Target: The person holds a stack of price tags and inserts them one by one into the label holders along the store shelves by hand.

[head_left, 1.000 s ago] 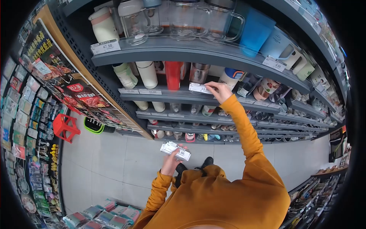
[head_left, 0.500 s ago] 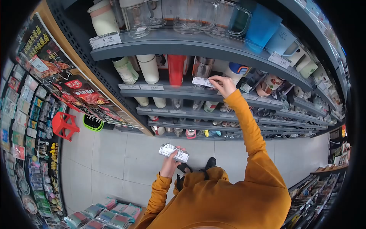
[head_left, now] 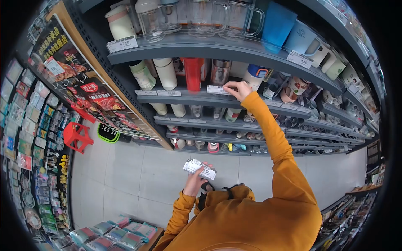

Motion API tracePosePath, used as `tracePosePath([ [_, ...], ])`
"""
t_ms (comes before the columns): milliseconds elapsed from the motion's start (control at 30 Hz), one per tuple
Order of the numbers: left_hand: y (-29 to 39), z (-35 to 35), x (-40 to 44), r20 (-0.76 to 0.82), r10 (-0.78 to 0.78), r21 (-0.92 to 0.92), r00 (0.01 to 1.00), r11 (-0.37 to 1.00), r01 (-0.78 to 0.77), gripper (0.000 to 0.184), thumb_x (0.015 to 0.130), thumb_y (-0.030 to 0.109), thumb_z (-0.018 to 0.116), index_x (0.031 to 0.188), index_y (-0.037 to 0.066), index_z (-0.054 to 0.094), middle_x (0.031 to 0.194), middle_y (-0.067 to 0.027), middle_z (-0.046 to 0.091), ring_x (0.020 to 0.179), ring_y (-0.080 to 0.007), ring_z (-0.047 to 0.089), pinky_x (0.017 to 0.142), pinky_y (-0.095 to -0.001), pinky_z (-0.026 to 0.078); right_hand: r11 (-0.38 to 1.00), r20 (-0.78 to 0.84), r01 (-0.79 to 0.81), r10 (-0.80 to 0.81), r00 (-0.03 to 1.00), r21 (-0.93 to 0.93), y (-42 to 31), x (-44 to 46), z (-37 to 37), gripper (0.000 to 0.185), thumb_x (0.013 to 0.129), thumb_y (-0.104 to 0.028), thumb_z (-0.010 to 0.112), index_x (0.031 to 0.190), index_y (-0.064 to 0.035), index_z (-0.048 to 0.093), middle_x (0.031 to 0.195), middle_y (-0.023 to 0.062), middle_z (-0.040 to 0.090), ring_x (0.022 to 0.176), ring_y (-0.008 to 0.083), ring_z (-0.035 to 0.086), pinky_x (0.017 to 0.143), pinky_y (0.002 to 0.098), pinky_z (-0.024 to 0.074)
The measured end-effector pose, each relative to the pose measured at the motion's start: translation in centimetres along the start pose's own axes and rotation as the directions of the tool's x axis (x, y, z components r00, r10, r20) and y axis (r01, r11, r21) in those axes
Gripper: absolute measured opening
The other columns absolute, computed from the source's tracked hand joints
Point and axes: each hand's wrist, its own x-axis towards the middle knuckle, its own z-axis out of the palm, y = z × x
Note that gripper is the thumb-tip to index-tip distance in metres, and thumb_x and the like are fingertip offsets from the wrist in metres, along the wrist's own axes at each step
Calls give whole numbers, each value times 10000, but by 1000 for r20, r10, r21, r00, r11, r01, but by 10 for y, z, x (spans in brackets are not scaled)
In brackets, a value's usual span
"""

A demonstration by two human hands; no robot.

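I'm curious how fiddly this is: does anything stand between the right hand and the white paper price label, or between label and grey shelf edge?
Nothing visible. The right hand pinches the label at one end, and it lies at the shelf edge. The tall red container stands farther back, off to one side.

My right arm (head_left: 278, 144) reaches up and forward, well away from my body, elbow slightly bent. At its end my right hand (head_left: 239, 90) pinches with thumb and forefinger, the wrist bent so the fingertips point left. My left arm (head_left: 179, 214) stays lower and closer in, my left hand (head_left: 195, 180) gripping with the thumb on top.
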Motion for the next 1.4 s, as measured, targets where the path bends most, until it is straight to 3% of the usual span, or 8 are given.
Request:
tracePosePath([
  [167, -11, 12, -12, -19, 36, 3, 999, 999, -36, 356, 933, 225, 512, 1267, 105, 485, 1227, -82, 598, 1014, -136, 603, 706, -236, 434, 979, 69, 100, -89, 994, -177, 17, 2, 15, 210, 876, -248, 597, 944, -74, 692, 978, 96, 662, 926, 300, 619, 794, 385, 503],
  [267, -21, 28, -24, 16, 79, 25, 997, 997, -79, 369, 941, 216, 508, 1288, 97, 470, 1237, -90, 589, 1040, -156, 600, 735, -265, 460, 946, -89, 164, -196, 977, -281, 1, -14, 14, 223, 871, -263, 607, 976, -80, 680, 972, 87, 646, 941, 294, 609, 785, 392, 503],
  [400, -30, 77, -48, 81, 248, 33, 965, 967, -251, 391, 958, 174, 495, 1327, 60, 433, 1262, -107, 569, 1096, -198, 585, 795, -339, 523, 984, -289, 162, -177, 941, -76, -59, -103, -13, 238, 872, -251, 620, 1011, -60, 646, 942, 96, 627, 908, 306, 602, 764, 371, 489],
  [500, -46, 117, -65, 37, 399, 71, 916, 913, -401, 372, 971, 127, 474, 1317, -3, 439, 1245, -133, 573, 1048, -223, 614, 767, -353, 563, 914, -156, 67, -4, 988, 400, -88, -206, -23, 176, 880, -160, 632, 977, -16, 661, 863, 112, 640, 794, 241, 642, 727, 289, 485],
  [600, -66, 165, -79, 93, 507, 179, 857, 838, -515, 359, 972, 132, 484, 1288, -37, 464, 1206, -170, 589, 955, -218, 649, 687, -315, 575, 801, -97, -39, 121, 988, 598, -91, -307, -39, 173, 896, -117, 609, 991, 17, 663, 877, 104, 663, 793, 176, 649, 730, 274, 496],
  [633, -79, 178, -83, 107, 498, 169, 860, 844, -510, 360, 963, 124, 504, 1278, -44, 461, 1189, -177, 591, 936, -213, 652, 640, -300, 574, 674, -75, -108, 236, 969, 731, -99, -335, -50, 175, 906, -102, 591, 987, 37, 662, 893, 102, 666, 802, 164, 647, 748, 280, 501],
  [967, -198, 291, -117, 251, 404, 201, 880, 867, -455, 289, 918, 84, 579, 1177, -30, 515, 1017, -124, 639, 802, -172, 649, 536, -271, 538, 786, -409, -81, 402, 819, 613, -97, -506, -140, 104, 794, -13, 707, 869, 28, 648, 795, 65, 631, 728, 111, 619, 681, 234, 488],
  [1400, -221, 334, -124, 349, 262, 262, 900, 894, -362, 213, 931, 111, 565, 1098, -22, 569, 982, -104, 649, 815, -165, 645, 562, -279, 533, 762, -472, -78, 474, 743, 643, -73, -542, -166, 122, 839, -69, 678, 875, 45, 655, 779, 57, 625, 689, 86, 588, 637, 219, 462],
])
